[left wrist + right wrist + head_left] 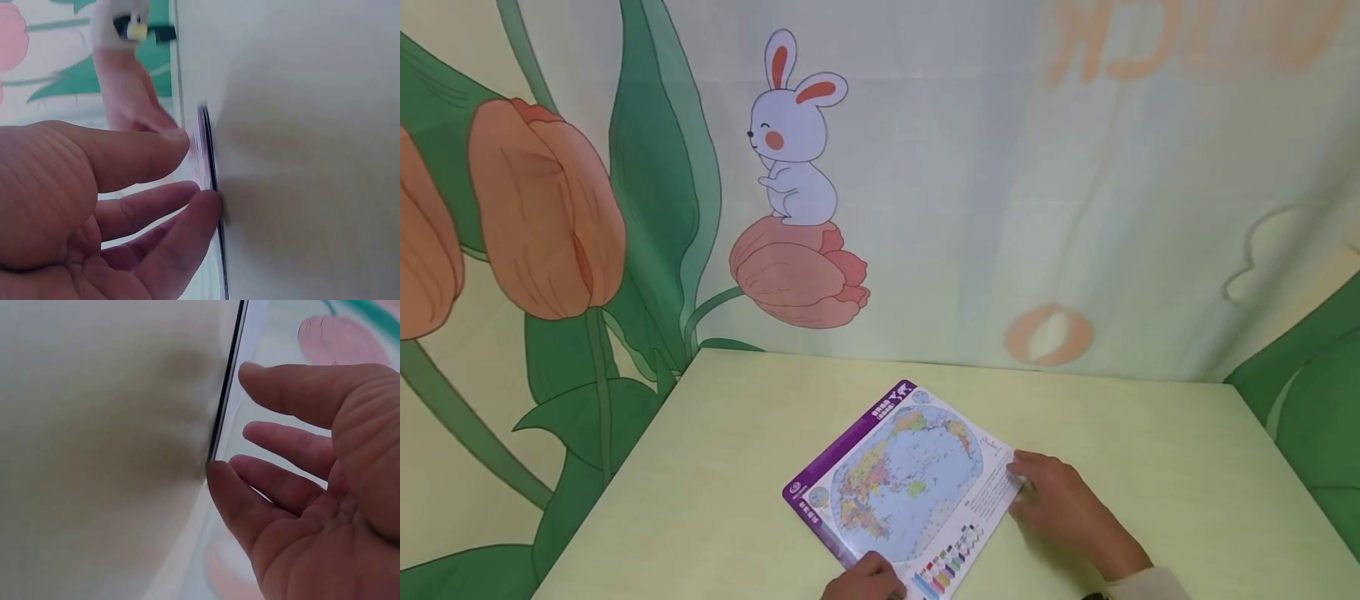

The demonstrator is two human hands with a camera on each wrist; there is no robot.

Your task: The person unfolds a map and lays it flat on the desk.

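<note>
A thin world map board [917, 475] with a purple border lies aslant near the front of the table. My left hand [867, 579], partly cut off by the bottom of the head view, holds its near edge with curled fingers. In the left wrist view, the thumb and fingertips meet the board's thin dark edge [207, 147]. On the right corner of the board my right hand [1067, 508] grips the edge. From the right wrist, its fingertips [219, 472] touch the board's edge and the thumb sits close beside it.
The pale yellow tabletop [700, 467] extends on both sides of the board. Behind it hangs a curtain [947, 208] printed with a rabbit and tulips. A light sleeve [1146, 585] covers the right forearm, with a dark strap at the wrist.
</note>
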